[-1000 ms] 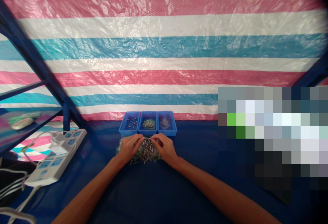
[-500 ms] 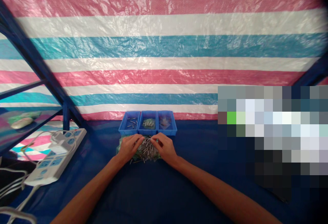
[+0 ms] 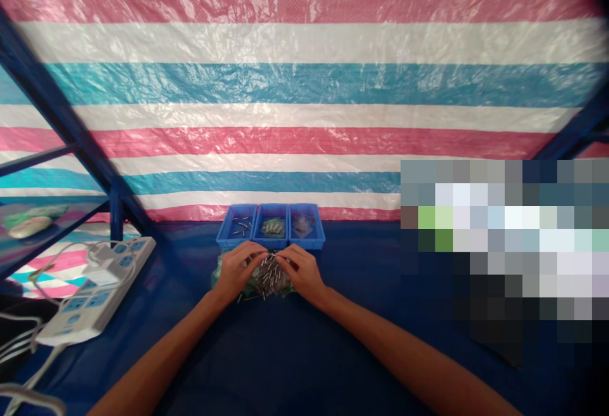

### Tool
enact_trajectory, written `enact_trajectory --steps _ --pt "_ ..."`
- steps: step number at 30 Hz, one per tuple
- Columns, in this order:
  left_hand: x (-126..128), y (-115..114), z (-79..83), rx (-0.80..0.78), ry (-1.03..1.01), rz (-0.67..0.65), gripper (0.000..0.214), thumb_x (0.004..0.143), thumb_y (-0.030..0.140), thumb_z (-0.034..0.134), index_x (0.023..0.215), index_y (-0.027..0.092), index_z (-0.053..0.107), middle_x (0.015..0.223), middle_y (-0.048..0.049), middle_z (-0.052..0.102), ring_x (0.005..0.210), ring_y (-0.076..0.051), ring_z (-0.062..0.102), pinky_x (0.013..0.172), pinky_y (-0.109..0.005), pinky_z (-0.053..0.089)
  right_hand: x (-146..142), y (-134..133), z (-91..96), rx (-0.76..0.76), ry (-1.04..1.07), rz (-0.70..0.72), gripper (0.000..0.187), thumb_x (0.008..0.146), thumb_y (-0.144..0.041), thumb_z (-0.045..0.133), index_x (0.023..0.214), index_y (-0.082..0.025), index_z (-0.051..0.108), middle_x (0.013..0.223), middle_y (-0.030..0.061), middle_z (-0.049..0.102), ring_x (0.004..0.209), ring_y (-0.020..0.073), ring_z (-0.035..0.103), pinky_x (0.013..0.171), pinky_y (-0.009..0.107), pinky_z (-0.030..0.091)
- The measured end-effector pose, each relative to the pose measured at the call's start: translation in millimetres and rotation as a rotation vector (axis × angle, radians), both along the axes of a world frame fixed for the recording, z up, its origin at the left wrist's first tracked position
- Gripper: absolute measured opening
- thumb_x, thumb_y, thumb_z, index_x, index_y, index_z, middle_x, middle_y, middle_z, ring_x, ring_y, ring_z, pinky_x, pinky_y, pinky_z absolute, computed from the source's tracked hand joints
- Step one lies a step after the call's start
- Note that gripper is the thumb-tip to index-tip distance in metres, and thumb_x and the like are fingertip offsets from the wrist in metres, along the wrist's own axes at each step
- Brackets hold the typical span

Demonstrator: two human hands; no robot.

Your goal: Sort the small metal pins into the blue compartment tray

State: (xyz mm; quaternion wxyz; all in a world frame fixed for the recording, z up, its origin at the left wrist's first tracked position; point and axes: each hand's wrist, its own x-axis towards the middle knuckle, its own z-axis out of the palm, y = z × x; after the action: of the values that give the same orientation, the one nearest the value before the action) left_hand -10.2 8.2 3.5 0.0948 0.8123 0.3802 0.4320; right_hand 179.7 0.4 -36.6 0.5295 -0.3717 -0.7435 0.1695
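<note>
A heap of small metal pins (image 3: 268, 271) lies on a clear plastic bag (image 3: 266, 286) on the dark blue table. My left hand (image 3: 238, 268) rests on the heap's left side with its fingers curled and pinched at the top of the pile. My right hand (image 3: 299, 269) sits on the right side, fingers also pinched, meeting the left fingertips over the pins. What the fingertips hold is too small to name. Just behind stand three joined blue trays (image 3: 269, 243); the left one holds loose pins, the other two hold small bagged parts.
A white power strip (image 3: 90, 292) with plugs and cables lies at the left. A blue metal frame (image 3: 61, 127) with a glass shelf rises on the left. A striped plastic sheet (image 3: 304, 86) backs the table. A blurred-out patch covers the right.
My two hands have drawn slightly closer together over the pins, fingertips now meeting. The view has shifted a little; the trays and heap have stayed in place.
</note>
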Motion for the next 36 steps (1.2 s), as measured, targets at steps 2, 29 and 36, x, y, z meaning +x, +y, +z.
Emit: enact_trajectory --steps 2,29,36 --pt "1 -2 2.5 -0.054 -0.046 0.015 0.014 0.087 0.03 0.058 0.088 0.018 0.066 0.088 -0.0047 0.069 0.081 -0.016 0.064 0.069 -0.024 0.051 0 0 -0.4 -0.006 0.001 0.003 0.019 0.092 -0.027 0.051 0.093 -0.019 0.068 0.083 0.0048 0.065 0.079 0.0166 0.059 0.073 0.028 0.045" --pt "0 3 -5.9 0.001 -0.029 0.11 0.021 0.083 0.038 0.061 0.082 0.018 0.065 0.071 -0.0003 0.064 0.062 -0.012 0.057 0.064 -0.023 0.047 2 -2 0.9 -0.022 0.025 -0.022 0.024 0.094 -0.027 0.044 0.092 -0.018 0.066 0.082 0.0056 0.064 0.078 0.017 0.058 0.074 0.028 0.044" --pt "-1 3 -6.2 -0.033 -0.059 0.118 0.023 0.081 0.039 0.064 0.07 0.018 0.065 0.065 0.0007 0.066 0.056 -0.011 0.059 0.06 -0.022 0.048 1 -3 0.8 -0.03 0.039 -0.044 0.024 0.094 -0.027 0.044 0.094 -0.018 0.067 0.083 0.0056 0.065 0.075 0.0165 0.058 0.072 0.028 0.045"
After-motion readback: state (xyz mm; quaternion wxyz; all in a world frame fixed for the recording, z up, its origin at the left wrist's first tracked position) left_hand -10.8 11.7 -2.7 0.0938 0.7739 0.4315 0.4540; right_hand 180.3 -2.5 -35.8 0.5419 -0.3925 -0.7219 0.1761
